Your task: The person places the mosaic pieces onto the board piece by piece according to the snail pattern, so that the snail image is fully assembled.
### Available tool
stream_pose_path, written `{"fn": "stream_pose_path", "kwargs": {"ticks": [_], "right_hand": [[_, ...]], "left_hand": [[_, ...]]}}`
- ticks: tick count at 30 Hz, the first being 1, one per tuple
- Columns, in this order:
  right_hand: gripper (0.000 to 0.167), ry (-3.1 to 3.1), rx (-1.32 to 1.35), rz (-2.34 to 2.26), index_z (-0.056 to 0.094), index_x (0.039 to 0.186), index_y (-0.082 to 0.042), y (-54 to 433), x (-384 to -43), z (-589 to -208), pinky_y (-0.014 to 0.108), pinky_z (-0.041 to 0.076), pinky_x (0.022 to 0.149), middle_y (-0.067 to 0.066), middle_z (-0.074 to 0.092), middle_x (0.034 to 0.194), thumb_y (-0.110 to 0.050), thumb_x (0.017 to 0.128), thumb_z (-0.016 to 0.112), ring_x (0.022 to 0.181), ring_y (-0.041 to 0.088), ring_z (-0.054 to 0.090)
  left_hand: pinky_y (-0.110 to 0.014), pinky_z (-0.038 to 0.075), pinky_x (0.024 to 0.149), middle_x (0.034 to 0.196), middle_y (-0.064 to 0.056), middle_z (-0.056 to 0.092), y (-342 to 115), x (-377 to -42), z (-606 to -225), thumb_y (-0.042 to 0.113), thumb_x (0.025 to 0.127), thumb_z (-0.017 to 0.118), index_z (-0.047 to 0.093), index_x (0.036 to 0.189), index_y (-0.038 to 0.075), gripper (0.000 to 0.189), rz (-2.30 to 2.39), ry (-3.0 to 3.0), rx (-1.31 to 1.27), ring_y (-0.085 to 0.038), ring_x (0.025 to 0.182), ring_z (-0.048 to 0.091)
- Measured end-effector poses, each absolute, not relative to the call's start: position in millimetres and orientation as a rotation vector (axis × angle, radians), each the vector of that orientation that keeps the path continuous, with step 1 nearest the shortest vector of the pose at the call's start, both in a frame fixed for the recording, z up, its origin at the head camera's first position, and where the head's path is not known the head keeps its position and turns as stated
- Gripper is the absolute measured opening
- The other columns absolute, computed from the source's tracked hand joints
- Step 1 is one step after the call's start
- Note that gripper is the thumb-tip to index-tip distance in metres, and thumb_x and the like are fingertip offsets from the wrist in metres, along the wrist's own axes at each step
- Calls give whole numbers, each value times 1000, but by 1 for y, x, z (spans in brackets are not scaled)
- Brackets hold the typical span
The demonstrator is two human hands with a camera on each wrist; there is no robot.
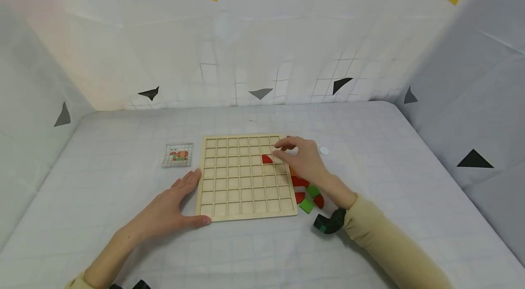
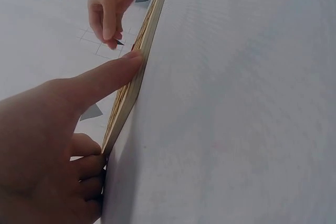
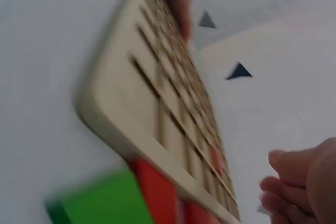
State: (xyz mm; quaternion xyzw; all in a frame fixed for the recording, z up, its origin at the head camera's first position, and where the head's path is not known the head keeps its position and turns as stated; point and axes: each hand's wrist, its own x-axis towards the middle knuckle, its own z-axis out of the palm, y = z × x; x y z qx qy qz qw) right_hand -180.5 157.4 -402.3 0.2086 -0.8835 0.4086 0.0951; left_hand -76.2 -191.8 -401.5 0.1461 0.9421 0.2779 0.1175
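Note:
A pale wooden grid board (image 1: 239, 183) lies flat, with a red quarter-circle piece (image 1: 267, 159) in one cell toward its upper right. My left hand (image 1: 176, 207) rests against the board's left side, fingers along the edge and thumb at the near left corner. The left wrist view shows that thumb (image 2: 113, 74) touching the rim. Over the board's right edge, my right hand (image 1: 302, 159) hovers beside the red piece. Its thumb and forefinger are bent with a gap between them, and no piece shows there. In the right wrist view its fingertips (image 3: 286, 182) are apart from the board.
Red pieces (image 1: 299, 181) and green pieces (image 1: 306, 205) lie along the board's right side, partly hidden under my right hand. A pattern card (image 1: 177, 155) with a coloured figure lies left of the board. A small white disc (image 1: 324, 150) sits beyond my right hand.

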Motion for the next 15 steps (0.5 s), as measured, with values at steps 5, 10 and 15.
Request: {"fn": "stream_pose_path", "kwargs": {"ticks": [5,10,15], "right_hand": [[21,-2701,605,1266,76,107,-14,191,-179,-393,43,52,80,0,75,102,-26,91,76,96,23,62],[21,-2724,581,1257,75,110,-19,221,-172,-402,45,51,87,-4,75,105,-27,90,76,101,19,63],[21,-2709,626,1202,76,109,-20,244,-165,-410,40,50,87,-5,75,104,-23,89,78,99,14,63]], "left_hand": [[-62,23,119,166,-3,23,-191,-76,-402,76,72,70,23,160,13,118,810,2756,424,-39,151,22],[-63,24,119,166,-3,23,-192,-77,-401,76,72,70,23,160,13,118,798,2762,425,-41,150,23],[-64,24,118,166,-3,23,-191,-78,-402,78,71,69,22,160,14,119,795,2756,407,-41,150,22]]}}
